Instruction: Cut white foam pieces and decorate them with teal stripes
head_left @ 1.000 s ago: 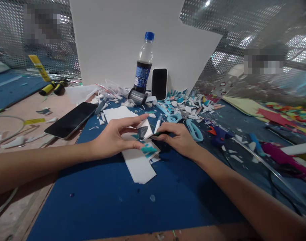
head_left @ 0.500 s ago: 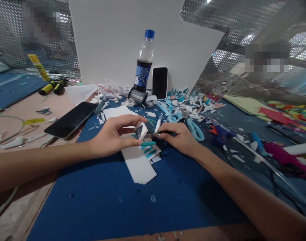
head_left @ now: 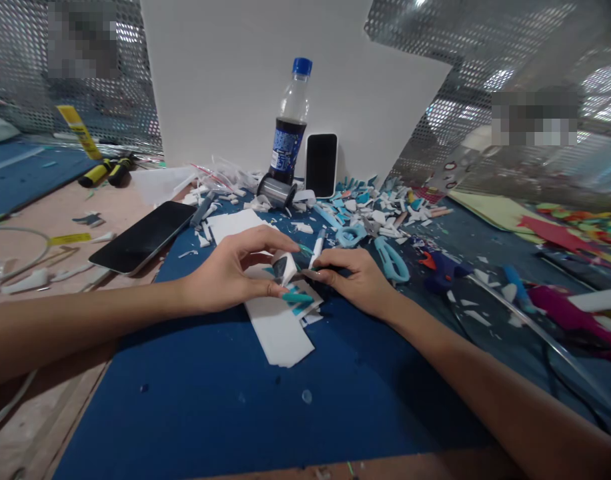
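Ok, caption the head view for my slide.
Left hand holds a small white piece, right hand a thin tool, above a blue mat.

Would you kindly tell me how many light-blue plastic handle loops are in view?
2: the left loop lies beyond the right hand, the right loop near its wrist. Others may be hidden among the blue-and-white scraps.

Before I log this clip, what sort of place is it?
Likely a craft or model-making workbench, judging by the heap of cut scraps, the blue-handled scissors and what looks like a glue gun.
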`<state>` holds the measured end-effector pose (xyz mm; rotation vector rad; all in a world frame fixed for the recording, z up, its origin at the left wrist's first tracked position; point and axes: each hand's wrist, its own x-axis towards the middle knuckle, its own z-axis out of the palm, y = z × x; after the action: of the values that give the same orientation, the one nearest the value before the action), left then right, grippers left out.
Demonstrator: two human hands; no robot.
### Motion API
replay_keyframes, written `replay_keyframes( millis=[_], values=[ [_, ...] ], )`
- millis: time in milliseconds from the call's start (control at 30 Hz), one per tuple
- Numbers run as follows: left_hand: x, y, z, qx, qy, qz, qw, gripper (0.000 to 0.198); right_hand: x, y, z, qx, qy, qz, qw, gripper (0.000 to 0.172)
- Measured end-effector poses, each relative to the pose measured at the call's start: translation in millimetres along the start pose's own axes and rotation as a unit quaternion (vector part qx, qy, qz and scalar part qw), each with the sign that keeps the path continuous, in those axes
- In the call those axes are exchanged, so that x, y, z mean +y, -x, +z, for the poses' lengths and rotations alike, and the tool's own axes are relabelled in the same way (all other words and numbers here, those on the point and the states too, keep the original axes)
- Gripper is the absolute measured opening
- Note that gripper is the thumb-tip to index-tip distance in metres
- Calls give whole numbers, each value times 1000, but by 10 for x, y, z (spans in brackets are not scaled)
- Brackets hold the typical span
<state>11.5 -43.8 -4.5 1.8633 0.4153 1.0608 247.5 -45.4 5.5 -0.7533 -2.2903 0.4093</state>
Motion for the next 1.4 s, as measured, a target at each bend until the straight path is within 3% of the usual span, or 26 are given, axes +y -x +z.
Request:
replay_keyframes(
  millis=[367, 633, 867, 1100, 1400],
  values=[
    [0, -11, 10, -6, -19, 12, 1000, 40, 16, 31, 49, 2, -3, 27, 1000, 25],
    [-6, 5, 8, 13, 59, 5, 998, 43, -100, 0, 59, 31, -37, 49, 998, 26],
    [12, 5, 14, 22, 66, 1, 998, 43, -174, 17, 95, 26, -44, 92, 994, 31],
    [24, -34, 11, 49, 101, -22, 993, 39, -347, 7, 134, 84, -11, 110, 990, 38],
    [21, -72, 23, 118, 88, -91, 985, 31, -365, 14, 131, 91, -1, 155, 984, 48]
  ],
)
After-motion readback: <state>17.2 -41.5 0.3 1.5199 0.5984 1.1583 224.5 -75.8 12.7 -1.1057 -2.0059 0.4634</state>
